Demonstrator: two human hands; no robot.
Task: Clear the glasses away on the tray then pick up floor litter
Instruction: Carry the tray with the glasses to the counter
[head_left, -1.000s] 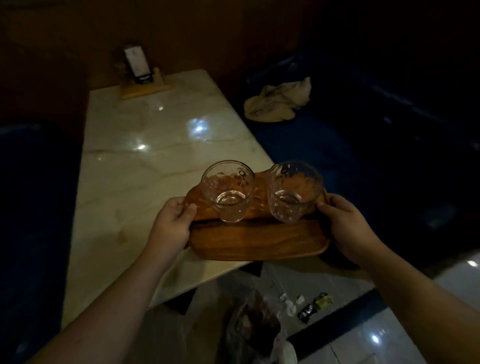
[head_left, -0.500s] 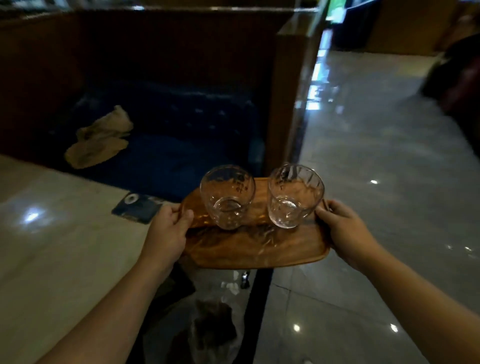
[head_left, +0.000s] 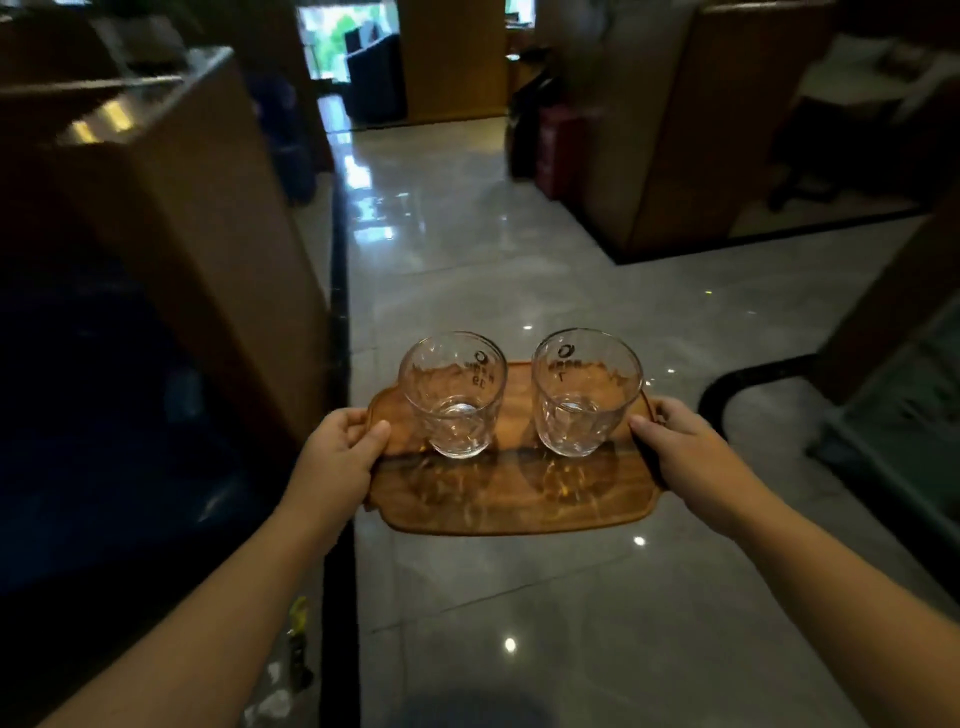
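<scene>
A wooden tray (head_left: 514, 496) is held level in front of me above a glossy tiled floor. Two clear glasses stand upright on its far half, the left glass (head_left: 453, 395) and the right glass (head_left: 586, 391), side by side and apart. My left hand (head_left: 337, 457) grips the tray's left edge, thumb on top. My right hand (head_left: 685, 452) grips the right edge the same way. Small bits of litter (head_left: 298, 639) lie on the floor at the lower left, beside my left forearm.
A wooden booth partition (head_left: 197, 228) with a dark blue seat (head_left: 93, 415) stands on the left. Another wooden partition (head_left: 691, 130) rises at the right. A black floor border (head_left: 727, 384) curves at the right. The tiled aisle (head_left: 467, 234) runs ahead.
The view has swung right from the marble table and blue bench to the aisle. The tray with both glasses stays in both hands, now over the open floor.
</scene>
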